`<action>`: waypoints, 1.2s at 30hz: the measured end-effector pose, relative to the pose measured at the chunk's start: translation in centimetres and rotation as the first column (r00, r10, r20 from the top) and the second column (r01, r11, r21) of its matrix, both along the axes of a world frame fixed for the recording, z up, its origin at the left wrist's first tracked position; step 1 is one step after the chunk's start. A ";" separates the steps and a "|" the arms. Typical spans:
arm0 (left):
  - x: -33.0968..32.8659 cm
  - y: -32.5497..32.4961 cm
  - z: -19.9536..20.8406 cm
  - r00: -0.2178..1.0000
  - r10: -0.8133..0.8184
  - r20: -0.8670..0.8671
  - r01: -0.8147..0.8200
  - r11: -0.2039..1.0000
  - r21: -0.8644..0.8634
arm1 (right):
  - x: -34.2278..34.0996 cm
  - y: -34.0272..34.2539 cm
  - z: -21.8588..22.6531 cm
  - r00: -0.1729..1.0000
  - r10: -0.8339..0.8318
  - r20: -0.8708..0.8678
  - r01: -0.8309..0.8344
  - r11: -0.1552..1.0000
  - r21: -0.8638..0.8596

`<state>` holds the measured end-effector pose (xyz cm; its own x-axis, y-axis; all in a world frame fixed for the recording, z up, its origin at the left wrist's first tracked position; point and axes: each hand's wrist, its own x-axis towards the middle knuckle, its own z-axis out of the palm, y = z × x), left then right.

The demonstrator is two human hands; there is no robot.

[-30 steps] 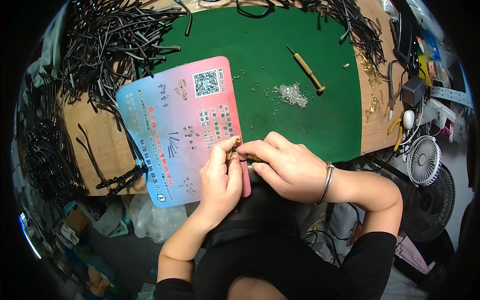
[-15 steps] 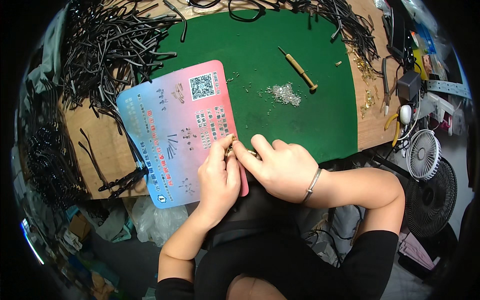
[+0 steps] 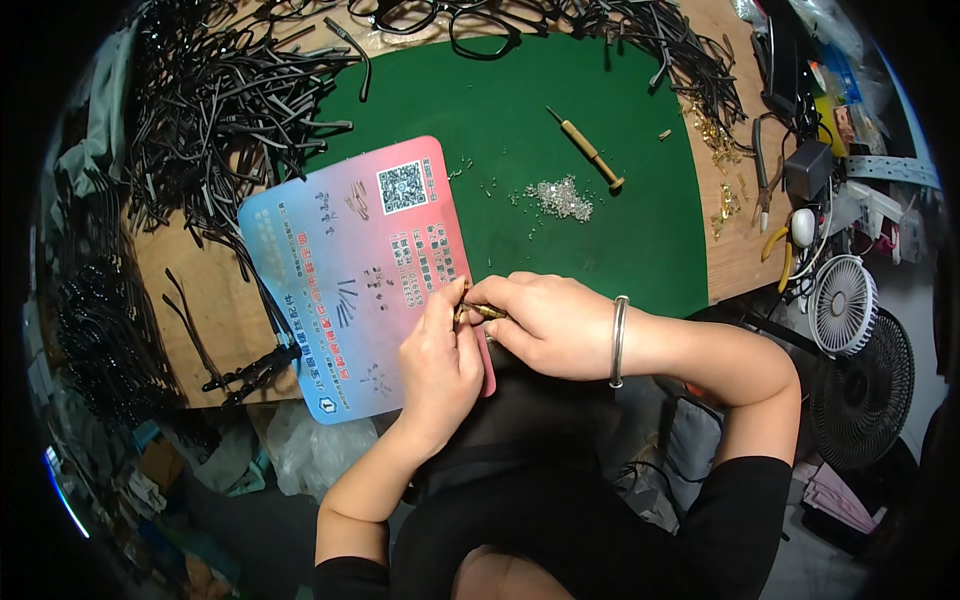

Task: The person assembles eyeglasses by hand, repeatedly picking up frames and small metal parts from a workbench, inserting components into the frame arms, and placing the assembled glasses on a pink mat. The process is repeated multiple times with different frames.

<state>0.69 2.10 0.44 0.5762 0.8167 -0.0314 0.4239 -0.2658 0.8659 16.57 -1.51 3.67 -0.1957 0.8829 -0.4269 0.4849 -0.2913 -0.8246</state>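
My left hand (image 3: 440, 352) is closed, pinching a small dark gold-toned piece (image 3: 461, 314) between thumb and forefinger; its kind is hidden by the fingers. Against it, my right hand (image 3: 545, 325) grips a slim brass-coloured tool (image 3: 488, 311), probably a screwdriver, mostly covered by the fingers. Both hands meet over the near right edge of a blue and pink printed mat (image 3: 300, 235). On that mat lie small groups of screws and pins (image 3: 346, 303). Beyond, on the green mat (image 3: 480, 110), are a heap of tiny silver screws (image 3: 563, 198) and a brass-handled screwdriver (image 3: 592, 155).
Black glasses temples (image 3: 230, 110) pile up at the far left, with more temples (image 3: 690, 50) at the far right. Glasses frames (image 3: 485, 35) lie along the back edge. Small gold parts (image 3: 727, 200), pliers (image 3: 768, 180) and a white fan (image 3: 843, 305) are on the right.
My right hand has rolled over, its fingers curling in and its wrist turned, around the brass-coloured tool. The left hand keeps its pinch. The whole view has shifted slightly.
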 end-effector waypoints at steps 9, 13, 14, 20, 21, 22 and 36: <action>-0.1 0.4 -0.3 1.000 0.017 0.008 -0.017 0.999 0.030 | -0.1 -2.3 2.2 0.952 0.071 0.297 -0.102 0.991 0.090; 0.1 1.8 -0.4 0.984 0.066 0.168 -0.072 0.997 0.031 | 0.6 -2.4 1.5 0.909 -0.039 0.415 -0.029 0.987 0.156; -0.6 2.0 -1.5 0.978 -0.011 0.210 -0.020 0.990 0.142 | 0.8 -2.3 0.7 0.901 -0.078 0.427 0.002 0.985 0.174; -2.5 3.9 0.3 0.976 -0.053 0.210 0.082 0.988 -0.132 | 1.8 -0.1 -0.2 0.950 -0.059 0.307 0.013 0.989 0.150; -3.0 3.8 0.4 0.964 0.031 0.264 0.077 0.917 -0.390 | 2.0 1.1 -0.1 0.952 -0.038 0.305 0.000 0.992 0.123; -3.5 4.0 1.0 0.944 0.093 0.315 0.081 0.865 -0.496 | 2.4 2.6 0.6 0.956 -0.055 0.289 0.019 0.992 0.128; -4.4 3.7 2.8 0.956 0.117 0.269 0.149 0.597 -0.788 | 9.6 21.9 1.3 0.584 -0.349 0.733 0.142 0.933 0.331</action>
